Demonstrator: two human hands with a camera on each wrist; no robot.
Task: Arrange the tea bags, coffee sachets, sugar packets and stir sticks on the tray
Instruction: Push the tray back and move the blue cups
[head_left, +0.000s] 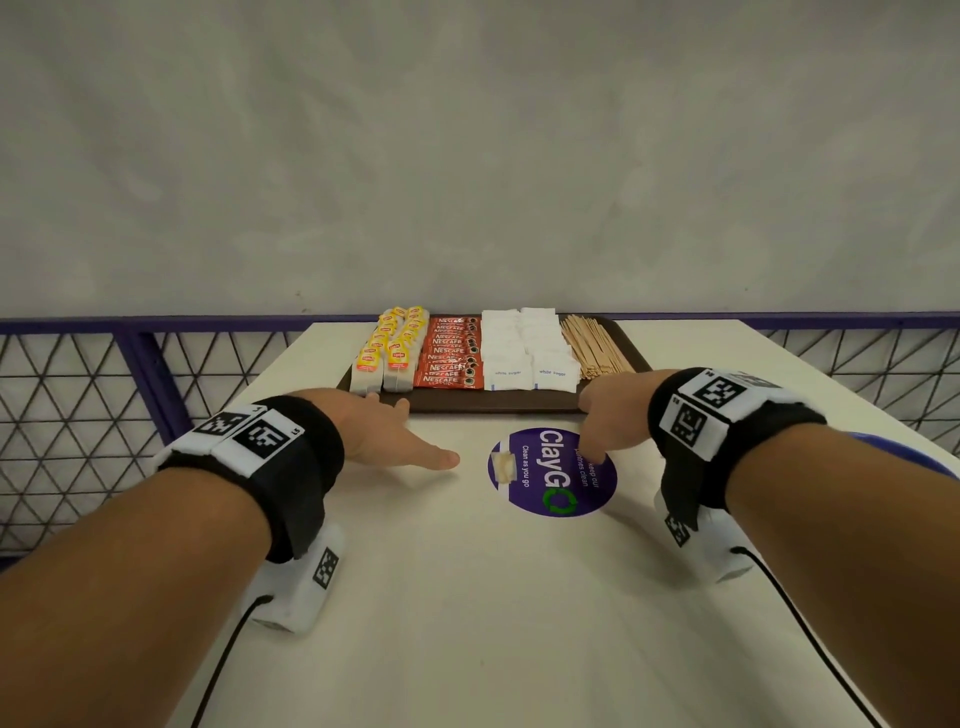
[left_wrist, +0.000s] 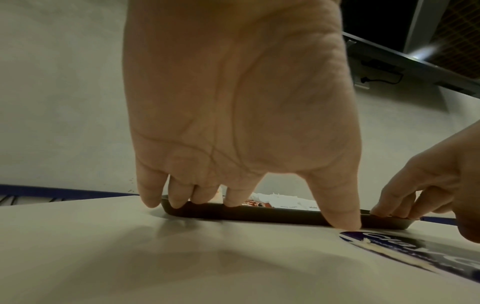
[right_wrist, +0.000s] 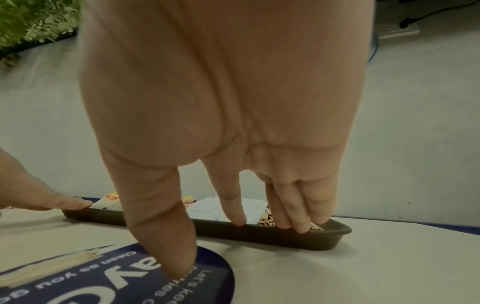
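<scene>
A dark brown tray lies at the far end of the white table. Left to right it holds rows of yellow-tagged tea bags, red coffee sachets, white sugar packets and wooden stir sticks. My left hand has straight fingers touching the tray's near left rim, with the thumb spread on the table. My right hand rests its fingers on the near right rim, beside the stir sticks, thumb down on a sticker. Neither hand holds anything.
A round purple sticker is stuck on the table just in front of the tray. A purple rail with wire mesh runs behind the table, below a grey wall. The table's right edge slants close to my right wrist.
</scene>
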